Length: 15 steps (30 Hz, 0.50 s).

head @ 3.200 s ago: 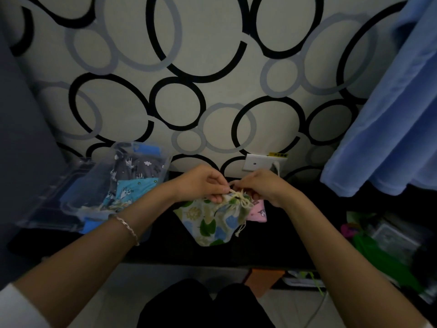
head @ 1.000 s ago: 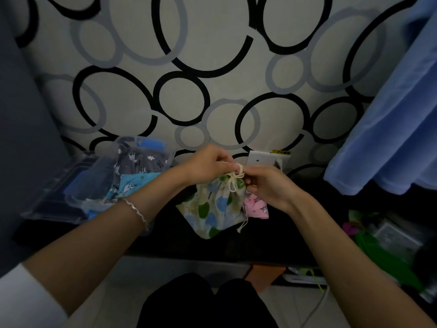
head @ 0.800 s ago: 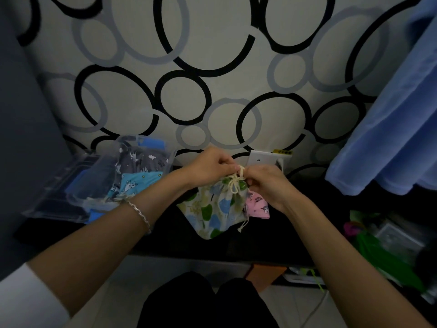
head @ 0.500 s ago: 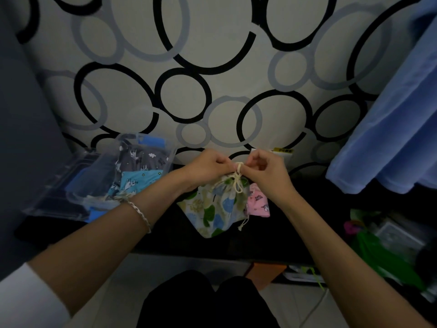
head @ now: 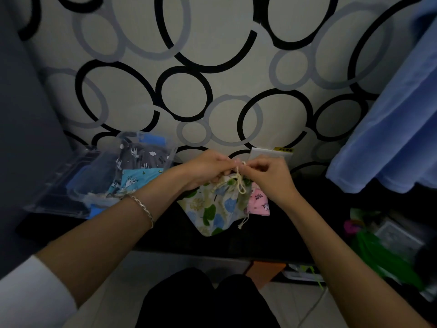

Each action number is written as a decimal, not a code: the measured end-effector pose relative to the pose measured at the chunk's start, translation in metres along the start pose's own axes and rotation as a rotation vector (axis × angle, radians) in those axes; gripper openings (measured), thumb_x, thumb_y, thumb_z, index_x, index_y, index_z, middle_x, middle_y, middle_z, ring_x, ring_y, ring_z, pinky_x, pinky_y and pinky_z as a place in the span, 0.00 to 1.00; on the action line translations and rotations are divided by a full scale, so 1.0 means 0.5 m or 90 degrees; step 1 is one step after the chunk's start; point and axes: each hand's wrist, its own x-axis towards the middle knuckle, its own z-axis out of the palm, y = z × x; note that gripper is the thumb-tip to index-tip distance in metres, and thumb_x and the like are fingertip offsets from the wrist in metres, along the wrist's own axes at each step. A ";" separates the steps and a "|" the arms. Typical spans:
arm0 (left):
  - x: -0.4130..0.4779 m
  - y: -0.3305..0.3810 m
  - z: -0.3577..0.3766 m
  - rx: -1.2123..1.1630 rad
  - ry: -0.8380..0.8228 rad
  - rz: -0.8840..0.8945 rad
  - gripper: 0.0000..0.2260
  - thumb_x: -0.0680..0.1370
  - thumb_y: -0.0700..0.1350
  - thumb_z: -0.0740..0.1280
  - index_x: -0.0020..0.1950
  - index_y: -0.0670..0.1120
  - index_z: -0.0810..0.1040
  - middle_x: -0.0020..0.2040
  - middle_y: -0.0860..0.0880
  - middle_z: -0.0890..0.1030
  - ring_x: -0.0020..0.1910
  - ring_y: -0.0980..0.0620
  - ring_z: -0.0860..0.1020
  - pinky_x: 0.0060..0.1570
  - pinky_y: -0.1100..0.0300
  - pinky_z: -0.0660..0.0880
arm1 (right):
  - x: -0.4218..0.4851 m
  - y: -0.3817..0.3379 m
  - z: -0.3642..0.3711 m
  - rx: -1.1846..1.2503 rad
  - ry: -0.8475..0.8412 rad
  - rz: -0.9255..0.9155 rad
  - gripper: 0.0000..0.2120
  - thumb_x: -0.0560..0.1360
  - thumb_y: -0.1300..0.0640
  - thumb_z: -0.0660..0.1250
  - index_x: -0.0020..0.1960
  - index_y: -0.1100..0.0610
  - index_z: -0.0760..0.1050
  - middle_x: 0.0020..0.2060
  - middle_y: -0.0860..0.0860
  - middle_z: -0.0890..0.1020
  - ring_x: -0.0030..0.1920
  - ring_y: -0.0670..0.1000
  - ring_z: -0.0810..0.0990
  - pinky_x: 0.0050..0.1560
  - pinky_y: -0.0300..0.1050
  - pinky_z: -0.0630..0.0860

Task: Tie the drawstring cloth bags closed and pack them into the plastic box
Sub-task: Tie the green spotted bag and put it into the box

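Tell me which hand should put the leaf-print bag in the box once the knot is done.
Left, probably. The box lies on the side of the left hand; the right hand would have to cross the bag. Both pinch the cord now.

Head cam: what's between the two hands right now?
The cream drawstring of the leaf-print bag, pinched by the left hand and the right hand; seen in the head view.

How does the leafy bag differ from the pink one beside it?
The leafy bag is cream with green and blue leaves; the pink bag is pink with small prints. The left hand and right hand pinch the leafy bag's drawstring; the pink bag lies partly hidden behind it. Both are cloth.
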 end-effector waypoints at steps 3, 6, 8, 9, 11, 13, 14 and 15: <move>-0.003 0.005 -0.011 0.032 -0.024 0.013 0.13 0.80 0.48 0.65 0.36 0.46 0.79 0.27 0.54 0.71 0.25 0.60 0.66 0.26 0.69 0.63 | 0.001 0.002 -0.017 0.119 -0.027 0.114 0.07 0.77 0.61 0.67 0.41 0.60 0.81 0.26 0.49 0.75 0.27 0.44 0.72 0.27 0.35 0.69; -0.004 0.008 -0.037 0.129 0.000 0.015 0.09 0.79 0.47 0.67 0.50 0.43 0.84 0.37 0.57 0.83 0.30 0.66 0.75 0.32 0.71 0.69 | -0.001 0.017 -0.040 0.198 -0.072 0.187 0.10 0.79 0.61 0.63 0.49 0.67 0.79 0.26 0.50 0.70 0.26 0.45 0.67 0.24 0.33 0.63; -0.002 0.005 -0.054 0.157 0.024 0.023 0.09 0.78 0.46 0.67 0.53 0.44 0.84 0.42 0.57 0.84 0.34 0.67 0.77 0.36 0.71 0.71 | -0.002 0.027 -0.056 0.240 -0.091 0.196 0.11 0.79 0.62 0.62 0.52 0.70 0.77 0.26 0.51 0.69 0.27 0.45 0.66 0.24 0.33 0.61; -0.002 0.002 -0.060 0.156 0.036 0.034 0.08 0.78 0.46 0.67 0.51 0.45 0.84 0.38 0.58 0.84 0.34 0.67 0.77 0.37 0.72 0.71 | -0.003 0.030 -0.063 0.244 -0.098 0.196 0.10 0.79 0.62 0.62 0.49 0.67 0.79 0.26 0.51 0.69 0.27 0.45 0.66 0.24 0.34 0.60; -0.002 -0.007 -0.070 0.175 0.061 0.064 0.06 0.77 0.45 0.68 0.43 0.48 0.84 0.34 0.57 0.81 0.34 0.66 0.77 0.41 0.68 0.72 | -0.009 0.035 -0.076 0.230 -0.116 0.200 0.13 0.79 0.63 0.61 0.41 0.59 0.82 0.26 0.52 0.69 0.27 0.46 0.65 0.24 0.34 0.60; -0.004 -0.015 -0.075 0.198 0.080 0.081 0.08 0.77 0.46 0.69 0.38 0.53 0.83 0.35 0.53 0.82 0.40 0.59 0.79 0.48 0.62 0.75 | -0.016 0.038 -0.086 0.208 -0.140 0.208 0.13 0.79 0.62 0.61 0.38 0.58 0.79 0.27 0.53 0.69 0.28 0.48 0.64 0.25 0.35 0.60; -0.003 -0.020 -0.076 0.207 0.088 0.087 0.09 0.77 0.46 0.69 0.37 0.54 0.82 0.38 0.51 0.83 0.42 0.56 0.79 0.50 0.60 0.75 | -0.019 0.039 -0.090 0.194 -0.147 0.207 0.12 0.79 0.62 0.61 0.39 0.59 0.78 0.28 0.53 0.69 0.28 0.48 0.64 0.25 0.36 0.60; -0.003 -0.023 -0.076 0.213 0.097 0.095 0.09 0.77 0.46 0.68 0.38 0.54 0.82 0.40 0.49 0.84 0.43 0.55 0.80 0.51 0.59 0.75 | -0.019 0.041 -0.091 0.179 -0.148 0.202 0.11 0.79 0.62 0.62 0.39 0.59 0.78 0.28 0.53 0.70 0.29 0.48 0.64 0.27 0.36 0.61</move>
